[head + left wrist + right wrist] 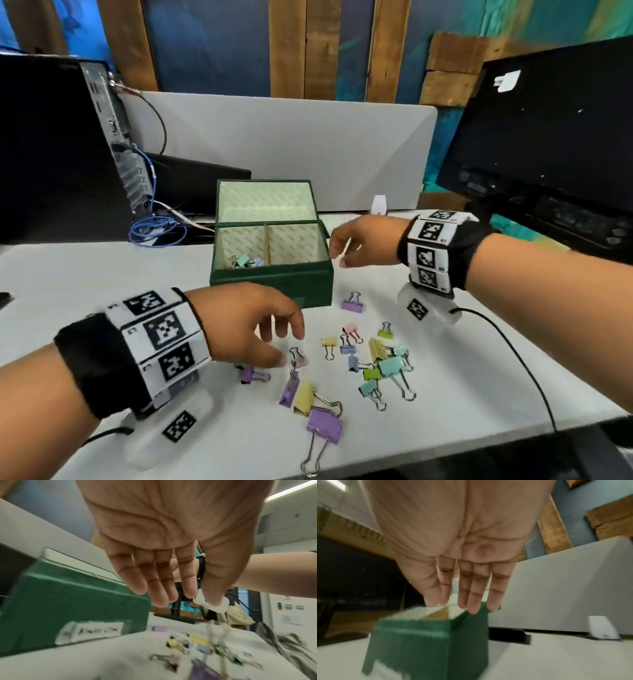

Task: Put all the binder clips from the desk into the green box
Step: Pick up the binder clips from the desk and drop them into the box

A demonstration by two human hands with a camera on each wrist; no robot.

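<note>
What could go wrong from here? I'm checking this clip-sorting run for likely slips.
The empty left hand reaches for a pile where pastel metal binder clips overlap, so its grip may drag extra clips along or drop one. The open green box with a cardboard divider holds clips only on its left side; tosses could land in the other compartment. The black cable may snag the right wrist.

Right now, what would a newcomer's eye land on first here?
The scatter of pastel binder clips on the white desk, just in front of the open green box at centre, which already holds a few clips in its left compartment. Next, both hands: the left hand open above the clips, the right hand open beside the box's right rim.
</note>
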